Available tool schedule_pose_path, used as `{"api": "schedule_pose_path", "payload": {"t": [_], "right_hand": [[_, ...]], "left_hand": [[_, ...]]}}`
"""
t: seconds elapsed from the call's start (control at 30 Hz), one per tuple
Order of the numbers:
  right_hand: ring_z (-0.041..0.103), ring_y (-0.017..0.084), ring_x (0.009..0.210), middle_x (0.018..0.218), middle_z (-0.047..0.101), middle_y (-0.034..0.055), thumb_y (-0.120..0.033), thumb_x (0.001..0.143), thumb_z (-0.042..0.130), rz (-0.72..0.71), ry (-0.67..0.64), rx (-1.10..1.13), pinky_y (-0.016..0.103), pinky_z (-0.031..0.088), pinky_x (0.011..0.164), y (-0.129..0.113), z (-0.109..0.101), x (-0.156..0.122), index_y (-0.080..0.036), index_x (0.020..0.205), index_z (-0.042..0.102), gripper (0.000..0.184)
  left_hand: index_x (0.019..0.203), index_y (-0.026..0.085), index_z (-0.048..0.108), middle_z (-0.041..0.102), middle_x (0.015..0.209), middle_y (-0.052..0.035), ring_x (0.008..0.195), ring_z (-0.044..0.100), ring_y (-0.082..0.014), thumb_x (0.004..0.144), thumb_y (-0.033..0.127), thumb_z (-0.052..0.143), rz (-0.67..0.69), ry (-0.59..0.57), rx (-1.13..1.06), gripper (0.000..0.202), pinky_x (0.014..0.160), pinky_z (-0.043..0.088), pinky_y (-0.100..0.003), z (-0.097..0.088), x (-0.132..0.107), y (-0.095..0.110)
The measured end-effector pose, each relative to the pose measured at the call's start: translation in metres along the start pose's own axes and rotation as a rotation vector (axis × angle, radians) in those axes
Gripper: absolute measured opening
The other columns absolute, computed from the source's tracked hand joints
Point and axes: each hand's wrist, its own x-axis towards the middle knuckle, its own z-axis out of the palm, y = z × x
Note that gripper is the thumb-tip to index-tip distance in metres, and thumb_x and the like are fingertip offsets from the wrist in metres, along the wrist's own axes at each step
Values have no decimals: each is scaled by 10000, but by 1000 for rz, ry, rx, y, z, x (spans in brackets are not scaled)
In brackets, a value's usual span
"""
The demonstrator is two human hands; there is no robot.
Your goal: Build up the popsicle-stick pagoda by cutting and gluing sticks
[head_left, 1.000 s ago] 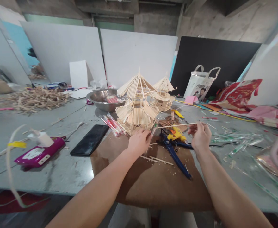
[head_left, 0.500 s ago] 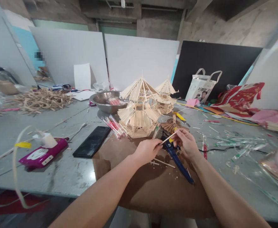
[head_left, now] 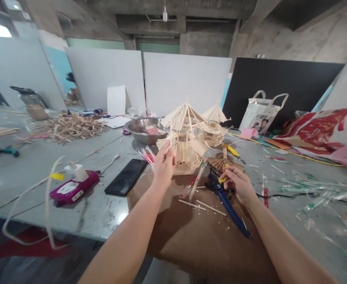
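Observation:
Raised in front of the larger stick pavilion (head_left: 188, 152), my left hand (head_left: 165, 163) pinches a thin wooden stick (head_left: 171, 132), which points upward. My right hand (head_left: 238, 185) is lower, over a blue-handled tool (head_left: 231, 209) with yellow parts. Its fingers are bent together beside the yellow part; what they hold, if anything, is hidden. A smaller stick pavilion (head_left: 214, 122) stands behind the larger one. Several loose sticks (head_left: 210, 208) and small chips lie on the brown board (head_left: 176, 232) below my hands.
Left of the board lie a black phone (head_left: 126, 177) and a purple power strip (head_left: 74, 187) with a looped white cable. A metal bowl (head_left: 145, 136) and a heap of sticks (head_left: 75, 127) are farther back. Plastic wrappers (head_left: 324, 189) lie at right, near a white bag (head_left: 259, 112).
My left hand has lifted the stick up and leftward, turning it upright, away from my right hand. My right hand has left the stick's end and stays near the tool. The view has shifted slightly.

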Motion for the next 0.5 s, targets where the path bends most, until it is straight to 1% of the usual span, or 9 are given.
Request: {"api": "schedule_pose_path", "payload": {"t": [0.07,0.17,0.27,0.37,0.5], "right_hand": [[476,71,345,565,585,-29,-388,625,611,10,2,-2,192,342,357,2,-2,1,-171,799,502,299],[480,75,356,568,584,-30,-396,624,612,16,2,-13,196,340,359,4,-5,2,-175,802,510,301],[481,75,362,569,583,-29,-395,627,611,13,4,-24,197,340,363,5,-6,2,-174,789,520,289],[477,77,360,570,586,-23,-404,618,616,22,5,-28,204,344,363,5,-5,1,-172,769,526,291],[475,82,356,560,589,-15,-413,593,632,34,1,-33,209,348,358,2,-2,0,-166,749,528,310]], "left_hand": [[1117,174,455,382,506,64,320,304,-24,777,291,400,-56,-3,-31,364,316,233,-160,-4,6,3],[986,155,525,458,624,35,319,355,-12,743,243,432,-77,0,-9,275,299,242,-161,-8,13,7],[915,146,541,460,622,36,315,348,-4,730,216,439,-85,16,41,223,300,229,-153,-11,18,10],[935,138,538,446,544,51,290,302,-3,735,209,433,-84,-20,114,237,302,211,-152,-15,23,16],[1043,135,510,468,496,48,264,291,-14,755,229,413,-70,-111,209,319,297,196,-156,-24,29,21]]}}
